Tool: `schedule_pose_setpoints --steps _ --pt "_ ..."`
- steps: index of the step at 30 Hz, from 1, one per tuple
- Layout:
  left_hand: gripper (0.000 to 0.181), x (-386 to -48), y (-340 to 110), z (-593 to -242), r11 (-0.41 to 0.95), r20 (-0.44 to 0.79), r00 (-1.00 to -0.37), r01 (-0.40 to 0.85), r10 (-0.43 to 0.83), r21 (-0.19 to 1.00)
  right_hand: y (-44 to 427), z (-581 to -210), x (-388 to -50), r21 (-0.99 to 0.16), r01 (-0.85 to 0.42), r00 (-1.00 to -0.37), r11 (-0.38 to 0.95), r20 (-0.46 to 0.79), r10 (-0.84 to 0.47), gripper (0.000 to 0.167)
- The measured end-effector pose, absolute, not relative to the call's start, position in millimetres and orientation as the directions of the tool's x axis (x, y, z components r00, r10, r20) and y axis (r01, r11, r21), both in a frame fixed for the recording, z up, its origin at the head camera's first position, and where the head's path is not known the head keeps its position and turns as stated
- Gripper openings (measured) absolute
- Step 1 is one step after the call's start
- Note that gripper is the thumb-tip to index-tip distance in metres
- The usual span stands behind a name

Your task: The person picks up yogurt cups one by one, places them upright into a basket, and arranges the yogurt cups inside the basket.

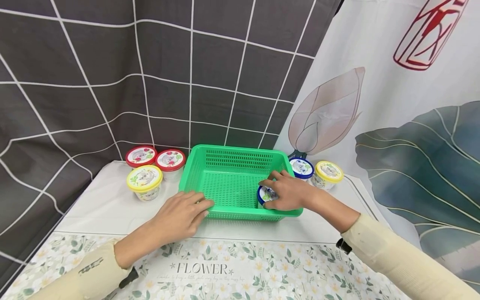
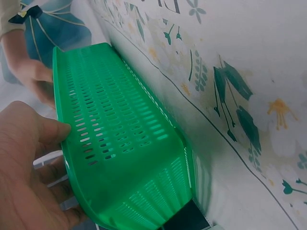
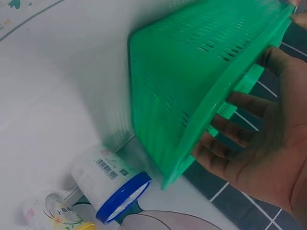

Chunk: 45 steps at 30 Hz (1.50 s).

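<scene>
One hand, the right (image 1: pixel 286 191), pinches a blue-lidded tub (image 1: pixel 266 193) by its lid, the thumb on the near side and the fingers bent over the far side. The tub is inside the green basket (image 1: pixel 240 212), at its right end near the front wall; whether its base touches the floor is hidden. The left hand (image 1: pixel 183 213) grips the basket's rim at the near left corner, thumb outside, fingers reaching over. Just right of the basket stand a second blue-lidded tub (image 1: pixel 301 167) and a yellow-lidded tub (image 1: pixel 328 171). To its left, two red-lidded tubs (image 1: pixel 170 160) stand behind another yellow-lidded one (image 1: pixel 144 179). A dark checked curtain (image 1: pixel 161 54) hangs behind.
</scene>
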<state>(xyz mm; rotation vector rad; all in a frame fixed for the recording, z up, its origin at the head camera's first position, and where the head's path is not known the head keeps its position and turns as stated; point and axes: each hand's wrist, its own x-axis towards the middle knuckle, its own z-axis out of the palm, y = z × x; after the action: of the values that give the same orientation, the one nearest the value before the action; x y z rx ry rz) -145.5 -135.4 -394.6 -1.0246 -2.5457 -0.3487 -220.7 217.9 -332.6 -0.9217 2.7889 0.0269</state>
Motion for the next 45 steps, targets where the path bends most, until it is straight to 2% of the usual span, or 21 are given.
schedule_pose_setpoints --steps 17,45 --pt "0.025 -145.6 -135.5 -395.1 0.709 0.42 -0.672 0.699 0.61 0.089 216.6 -325.6 -223.0 -0.078 -0.57 -0.783 0.818 -0.251 -0.569 0.074" --pt "0.026 -144.8 -135.1 -393.9 0.707 0.422 -0.669 0.702 0.612 0.087 218.7 -327.9 -224.0 -0.116 -0.586 -0.775 0.802 -0.211 -0.596 0.075"
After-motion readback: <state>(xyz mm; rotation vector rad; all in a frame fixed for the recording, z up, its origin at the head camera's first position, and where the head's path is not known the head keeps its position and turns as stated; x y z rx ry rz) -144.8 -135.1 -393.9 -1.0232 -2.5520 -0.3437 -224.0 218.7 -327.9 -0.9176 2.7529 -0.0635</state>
